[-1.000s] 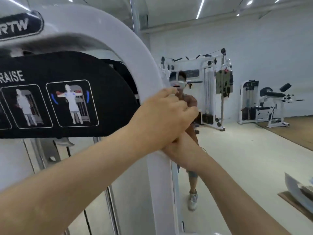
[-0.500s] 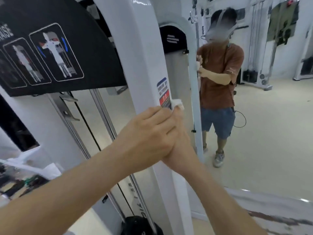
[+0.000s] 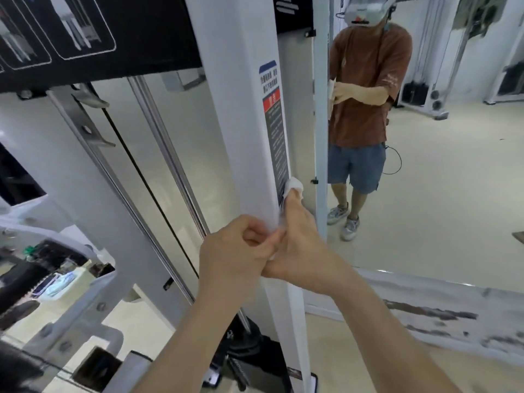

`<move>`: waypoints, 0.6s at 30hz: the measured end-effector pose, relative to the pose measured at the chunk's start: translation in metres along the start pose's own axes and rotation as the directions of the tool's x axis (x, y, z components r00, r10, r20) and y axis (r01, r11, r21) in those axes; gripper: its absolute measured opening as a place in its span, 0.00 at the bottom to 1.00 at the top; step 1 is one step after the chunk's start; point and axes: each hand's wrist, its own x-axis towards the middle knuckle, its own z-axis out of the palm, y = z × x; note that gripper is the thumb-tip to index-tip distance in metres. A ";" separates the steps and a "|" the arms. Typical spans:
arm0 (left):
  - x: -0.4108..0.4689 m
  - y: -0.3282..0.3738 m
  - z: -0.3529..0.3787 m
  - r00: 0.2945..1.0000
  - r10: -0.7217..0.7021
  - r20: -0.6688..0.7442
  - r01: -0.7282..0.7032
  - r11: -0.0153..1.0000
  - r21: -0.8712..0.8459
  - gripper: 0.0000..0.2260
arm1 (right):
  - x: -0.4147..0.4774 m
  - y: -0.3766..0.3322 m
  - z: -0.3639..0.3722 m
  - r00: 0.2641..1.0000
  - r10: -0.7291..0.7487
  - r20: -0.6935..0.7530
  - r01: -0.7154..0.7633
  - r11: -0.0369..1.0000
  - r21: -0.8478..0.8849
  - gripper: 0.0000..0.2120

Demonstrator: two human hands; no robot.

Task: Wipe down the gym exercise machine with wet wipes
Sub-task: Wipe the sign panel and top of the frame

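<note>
The gym machine's white upright post (image 3: 235, 123) runs down the middle of the head view, with a blue, red and grey warning label (image 3: 273, 123) on its right face. A white wet wipe (image 3: 295, 185) is wrapped on the post's right edge just below the label. My right hand (image 3: 300, 248) holds the wipe against that edge, one digit pointing up under the wipe's top. Its other fingers are hidden behind the post. My left hand (image 3: 235, 251) is at the post's front edge with curled fingers, pinching the wipe's lower part.
A black instruction placard (image 3: 113, 32) spans the upper left. Steel guide rods (image 3: 170, 165) and a black cable run down to the weight stack (image 3: 249, 358). A wall mirror (image 3: 453, 194) on the right reflects a person at the post.
Both hands have slid down the post with the wipe, from the curved top past the label. The view has tilted downward with them.
</note>
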 end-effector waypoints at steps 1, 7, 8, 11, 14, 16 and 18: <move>-0.002 -0.001 0.002 0.999 -0.034 0.032 0.035 0.999 -0.027 0.07 | -0.002 -0.002 -0.009 0.998 0.013 0.061 -0.016 0.999 0.044 0.54; -0.009 0.013 0.009 0.998 -0.028 0.056 0.035 0.991 -0.130 0.04 | -0.011 0.006 -0.040 0.993 0.116 0.002 -0.095 0.802 0.590 0.24; -0.009 0.014 0.011 0.999 -0.018 0.035 0.022 0.993 -0.120 0.04 | -0.005 0.010 -0.036 0.983 0.166 -0.077 -0.084 0.786 0.613 0.21; -0.009 0.014 0.009 0.997 -0.039 0.063 0.050 0.982 -0.182 0.05 | 0.006 0.006 -0.028 0.948 0.234 -0.217 -0.069 0.814 0.576 0.20; -0.015 0.015 0.002 0.986 -0.009 0.169 0.047 0.975 -0.218 0.10 | 0.010 0.003 -0.030 0.937 0.206 -0.282 -0.018 0.835 0.550 0.27; -0.017 0.018 -0.001 0.980 0.028 0.195 0.013 0.979 -0.204 0.10 | 0.010 0.001 -0.032 0.950 0.107 -0.295 0.049 0.877 0.477 0.26; -0.016 0.017 -0.003 0.981 0.036 0.191 0.000 0.982 -0.187 0.10 | 0.010 0.000 -0.035 0.948 0.033 -0.316 0.090 0.926 0.366 0.13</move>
